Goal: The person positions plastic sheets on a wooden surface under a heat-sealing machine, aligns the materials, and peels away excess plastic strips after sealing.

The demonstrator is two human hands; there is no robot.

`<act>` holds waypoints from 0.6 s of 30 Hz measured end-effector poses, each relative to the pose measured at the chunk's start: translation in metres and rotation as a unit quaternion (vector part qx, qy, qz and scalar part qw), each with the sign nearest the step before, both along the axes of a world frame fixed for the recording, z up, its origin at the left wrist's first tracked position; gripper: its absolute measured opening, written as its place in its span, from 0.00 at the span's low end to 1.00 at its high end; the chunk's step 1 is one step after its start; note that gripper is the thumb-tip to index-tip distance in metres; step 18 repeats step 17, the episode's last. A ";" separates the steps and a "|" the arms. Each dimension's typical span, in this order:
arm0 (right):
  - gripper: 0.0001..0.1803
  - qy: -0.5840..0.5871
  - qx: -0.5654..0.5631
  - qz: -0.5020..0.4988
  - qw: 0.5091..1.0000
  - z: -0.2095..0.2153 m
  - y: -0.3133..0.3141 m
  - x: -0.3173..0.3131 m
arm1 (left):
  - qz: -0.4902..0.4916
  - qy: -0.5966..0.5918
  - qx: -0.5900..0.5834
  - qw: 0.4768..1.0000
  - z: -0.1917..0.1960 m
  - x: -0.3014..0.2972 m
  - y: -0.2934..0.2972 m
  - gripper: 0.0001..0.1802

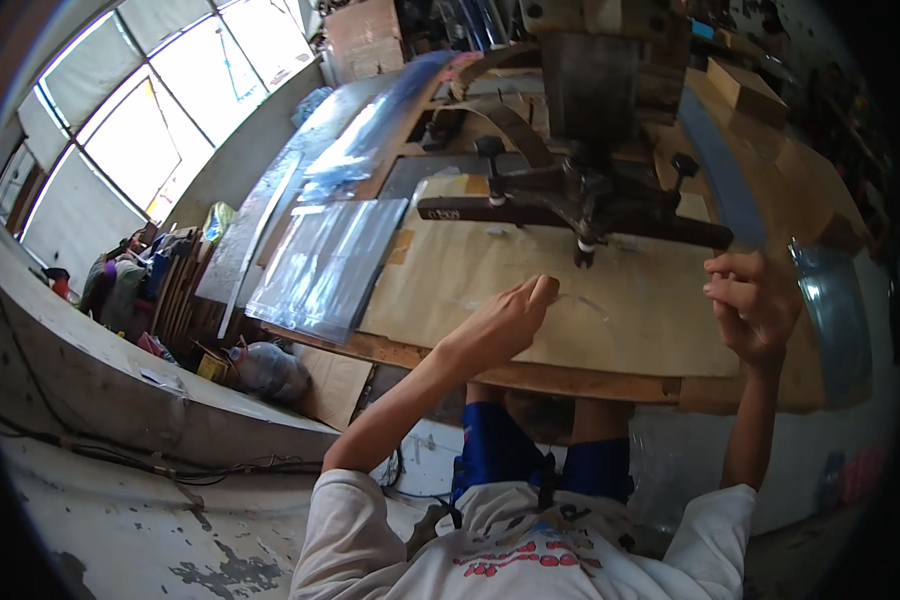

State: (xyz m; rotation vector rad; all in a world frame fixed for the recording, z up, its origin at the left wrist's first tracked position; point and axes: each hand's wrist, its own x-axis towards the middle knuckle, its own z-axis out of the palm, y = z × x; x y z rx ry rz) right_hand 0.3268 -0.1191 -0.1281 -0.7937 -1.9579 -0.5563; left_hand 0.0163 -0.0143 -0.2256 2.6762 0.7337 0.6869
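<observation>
My left hand (515,316) is over the front of a tan board (430,290), its fingers pinched together. A faint curved edge, perhaps of clear film, shows beside its fingertips. Off the board's right side my right hand (757,305) is raised with its fingers curled in. Anything in either hand is too thin or hidden to make out. Above the board stands a dark press head (585,190) with a long black bar (560,213) and black knobs. The bar's right end comes close to my right hand.
Clear plastic sheets (320,265) are stacked left of the board, and more glossy film (380,120) lies behind. Clear plastic (832,320) sits at the right edge. Cardboard boxes (745,92) stand at the back right. A large plastic bottle (270,370) is below the table's left side.
</observation>
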 end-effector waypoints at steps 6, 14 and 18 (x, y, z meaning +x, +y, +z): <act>0.09 0.311 -0.046 0.064 0.947 0.089 0.034 -0.056 | -0.130 -0.397 -0.333 0.845 0.113 -0.001 0.024 0.17; 0.24 0.325 -0.157 0.203 0.910 0.124 0.102 -0.091 | -0.201 -0.479 -0.246 0.818 0.211 0.054 0.042 0.12; 0.32 0.310 -0.181 0.205 0.911 0.110 0.117 -0.092 | -0.177 -0.434 -0.073 0.880 0.200 0.065 0.056 0.18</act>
